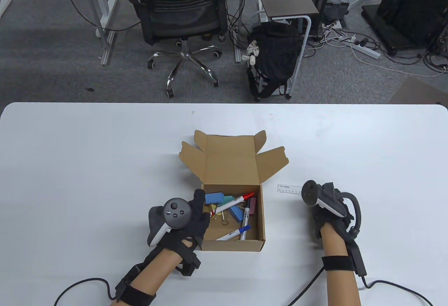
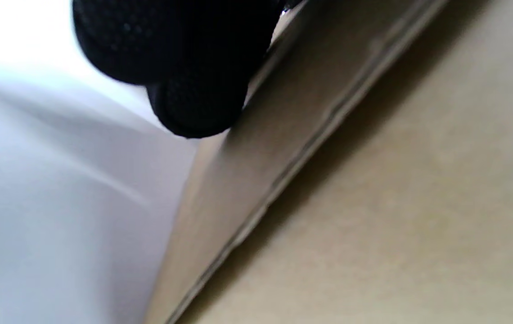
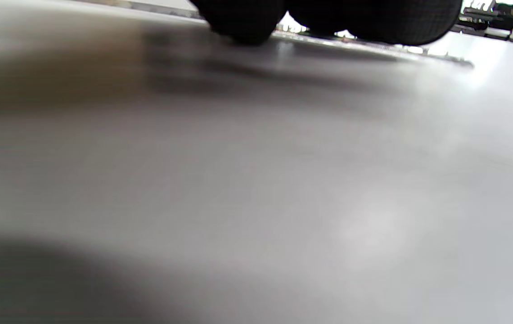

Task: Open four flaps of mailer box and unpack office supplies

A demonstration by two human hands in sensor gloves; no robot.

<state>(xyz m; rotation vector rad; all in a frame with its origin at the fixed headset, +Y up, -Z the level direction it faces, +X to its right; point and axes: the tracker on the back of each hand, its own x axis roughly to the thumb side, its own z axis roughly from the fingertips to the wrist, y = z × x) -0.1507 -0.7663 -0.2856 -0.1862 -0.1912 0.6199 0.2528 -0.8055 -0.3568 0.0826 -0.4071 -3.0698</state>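
While its lid and flaps stand folded back toward the far edge, we record one brown cardboard mailer box [image 1: 232, 215] near the middle of the white table [image 1: 70, 166], closer to the near edge. Contents, as we see them: blue blocks [image 1: 214, 198], a teal piece, a red-capped marker [image 1: 235, 203], a blue-capped marker [image 1: 233, 235], a dark marker between them, and small yellow clips; finer detail is too small to tell.

Orientation: we note the box's long axis running near to far, lid [image 1: 231, 159] hinged at the far side, side flaps splayed left and right. The red-capped marker lies diagonally, cap toward the far right.

Left hand [image 1: 182, 220]: rests against the box's left wall, fingers [image 2: 193, 108] touching the cardboard rim; we cannot tell if it grips.

Right hand [image 1: 327, 204]: low on the table right of the box, fingertips [image 3: 243, 22] touching down beside a clear ruler [image 1: 289, 189]; whether it holds the ruler we cannot tell.

Room: we log bare tabletop left, right and beyond the box.
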